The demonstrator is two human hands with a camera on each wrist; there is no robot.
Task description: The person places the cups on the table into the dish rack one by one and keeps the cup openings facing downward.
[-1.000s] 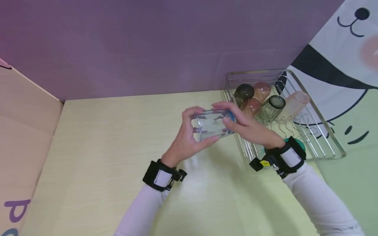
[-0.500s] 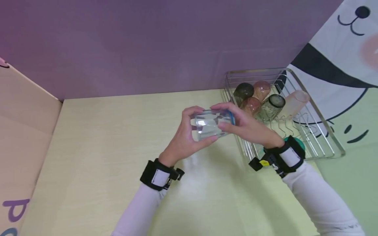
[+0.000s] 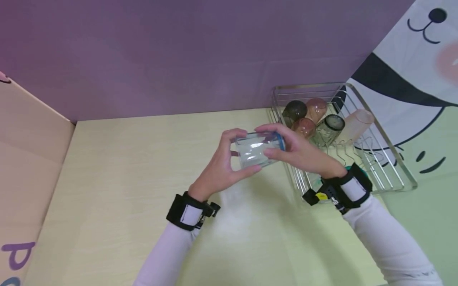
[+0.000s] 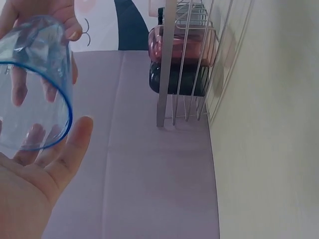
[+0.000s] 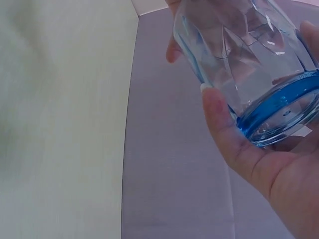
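A clear, blue-tinted drinking glass [image 3: 255,150] is held on its side above the table, between both hands. My left hand [image 3: 222,169] grips it round the rim end, thumb below and fingers above. The right hand [image 3: 302,155] holds the base end, its thumb lying along the near side. In the left wrist view the blue rim of the glass [image 4: 69,112] opens toward the camera. Seen from the right wrist, the faceted wall of the glass [image 5: 234,55] and a thick blue band near its base show.
At the right stands a metal wire rack [image 3: 307,86]. It contains a dark glass [image 3: 295,109], two reddish glasses [image 3: 316,108], a grey-green glass [image 3: 329,129] and a pale pink glass [image 3: 359,121]. Something teal is partly hidden behind the right wrist. A purple wall [image 3: 171,59] rises behind the table.
The glass has turned slightly in the hands, with its highlights shifted. My right thumb has slid a little left along it, and the left wrist has drifted slightly left.
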